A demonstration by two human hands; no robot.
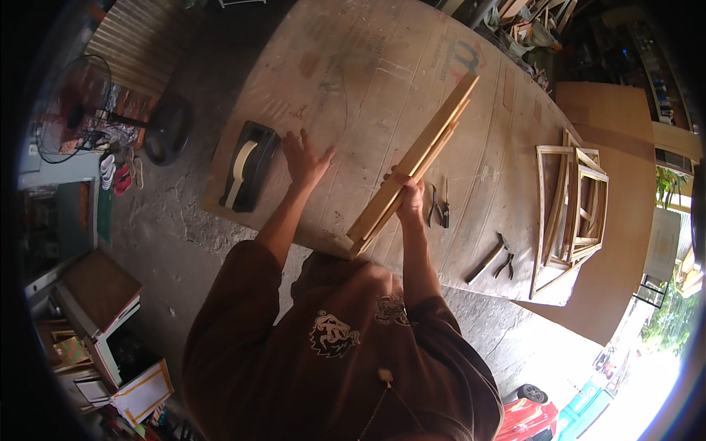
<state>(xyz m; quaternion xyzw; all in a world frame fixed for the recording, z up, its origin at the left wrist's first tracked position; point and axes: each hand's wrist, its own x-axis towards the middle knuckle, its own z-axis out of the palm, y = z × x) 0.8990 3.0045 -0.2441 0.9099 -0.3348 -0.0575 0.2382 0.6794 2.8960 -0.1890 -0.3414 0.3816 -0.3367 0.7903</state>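
Note:
My right hand [410, 195] is closed round a bundle of long wooden strips [430, 140], which slants from the table's near edge up to the right. The strips' lower ends are close to my body. Over the table, my left hand [306, 159] is empty with its fingers spread. Just left of it sits a black tape dispenser [252, 167] with a roll of pale tape. Right of my right hand lie pliers [434, 206] and a slim tool like a screwdriver [446, 202].
The worn wooden table [353, 95] also bears a hammer [488, 259], a second pair of pliers [505, 266] and stacked wooden frames [570, 209] at the right. A brown board [610, 264] lies beyond them. A standing fan [77, 114] and shoes [121, 173] are at the left.

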